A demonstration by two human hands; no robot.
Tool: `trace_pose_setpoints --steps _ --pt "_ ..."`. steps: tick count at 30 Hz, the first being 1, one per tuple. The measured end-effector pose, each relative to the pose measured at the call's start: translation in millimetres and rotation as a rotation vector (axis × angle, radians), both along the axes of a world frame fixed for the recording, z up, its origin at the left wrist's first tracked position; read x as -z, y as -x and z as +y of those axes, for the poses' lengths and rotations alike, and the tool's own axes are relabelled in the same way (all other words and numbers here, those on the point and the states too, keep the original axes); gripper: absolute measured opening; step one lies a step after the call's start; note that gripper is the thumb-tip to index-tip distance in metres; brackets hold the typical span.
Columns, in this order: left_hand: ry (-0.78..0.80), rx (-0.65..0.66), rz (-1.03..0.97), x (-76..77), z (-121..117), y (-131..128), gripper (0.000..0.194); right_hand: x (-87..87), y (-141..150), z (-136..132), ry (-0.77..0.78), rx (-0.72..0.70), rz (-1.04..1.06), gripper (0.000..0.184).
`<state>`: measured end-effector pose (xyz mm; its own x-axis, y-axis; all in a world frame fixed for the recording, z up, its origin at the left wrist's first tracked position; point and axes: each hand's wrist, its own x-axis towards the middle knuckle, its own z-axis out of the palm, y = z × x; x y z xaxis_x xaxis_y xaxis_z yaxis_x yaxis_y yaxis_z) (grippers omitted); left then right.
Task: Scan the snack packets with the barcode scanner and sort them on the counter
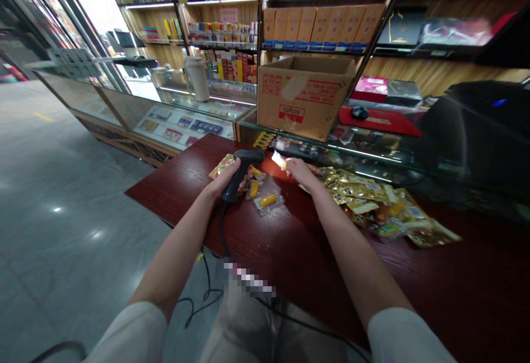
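Note:
My left hand (pixel 227 179) is wrapped round the grip of a black barcode scanner (pixel 244 159), whose head faces right. In my right hand (pixel 298 169) is a small packaged item, yellow and white (pixel 279 160), brightly lit in front of the scanner. Several clear packets with yellow pieces inside (pixel 267 200) lie on the table just right of the scanner's grip. A colourful packet (pixel 221 166) rests behind my left hand. Right of my right forearm spreads a heap of gold foil packets (pixel 364 189), with a few clear ones among them.
The dark red table (pixel 165 183) meets a glass display counter (pixel 389 164). An open cardboard box (pixel 302 95), a white cup (pixel 197 78) and a computer mouse (pixel 359 112) stand on the counters. The scanner's black cable (pixel 222 230) runs over the table's near edge.

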<state>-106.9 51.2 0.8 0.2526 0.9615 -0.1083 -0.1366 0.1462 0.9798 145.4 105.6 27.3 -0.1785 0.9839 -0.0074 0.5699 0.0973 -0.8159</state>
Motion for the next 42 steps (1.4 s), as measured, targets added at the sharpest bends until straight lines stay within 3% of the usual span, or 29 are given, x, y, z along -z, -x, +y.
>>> trace_pose_setpoints --steps 3,6,10,13,16,19,25,30,33,35,39,42 --pt "0.004 -0.094 0.009 -4.8 -2.5 3.4 0.075 -5.6 -13.5 -5.1 -0.255 0.091 -0.542 0.029" --pt "-0.015 -0.234 0.022 -9.2 1.2 10.7 0.076 -6.9 -21.8 -13.1 -0.26 0.181 -0.85 0.037" --pt "-0.101 -0.523 0.061 -10.6 11.8 23.8 0.071 -13.7 -22.9 -19.5 -0.173 0.175 -0.941 0.051" --pt "-0.155 -0.609 0.066 -8.8 15.3 29.8 0.068 -28.1 -19.9 -22.3 -0.102 -0.056 -0.86 0.068" --pt "-0.172 -0.616 0.094 -8.2 13.6 30.7 0.063 -38.8 -12.3 -27.5 -0.016 -0.448 -0.758 0.075" --pt "-0.138 -0.587 0.072 -9.9 10.7 29.0 0.057 -34.1 0.6 -32.8 0.036 -0.655 -0.734 0.073" --pt "-0.053 -0.471 0.056 -8.8 10.2 22.5 0.051 -9.8 15.0 -29.0 0.002 -0.594 -0.765 0.048" --pt "0.011 -0.323 0.05 -10.4 3.7 5.9 0.051 -5.1 2.8 -16.2 -0.103 -0.367 -0.755 0.033" --pt "-0.006 -0.26 0.052 -15.2 -6.0 -4.0 0.049 1.8 -5.5 -8.3 -0.097 -0.29 -0.662 0.028" --pt "-0.038 -0.289 0.041 -17.4 -11.3 -6.6 0.048 7.7 -9.1 -4.1 -0.044 -0.252 -0.489 0.027" --pt "-0.11 -0.334 -0.056 -19.3 -13.2 -1.8 0.051 12.0 -13.1 -1.5 0.183 -0.187 0.088 0.023" --pt "-0.113 -0.193 -0.09 -21.9 -13.1 2.0 0.06 5.7 -16.4 -3.3 0.402 -0.159 0.465 0.012"
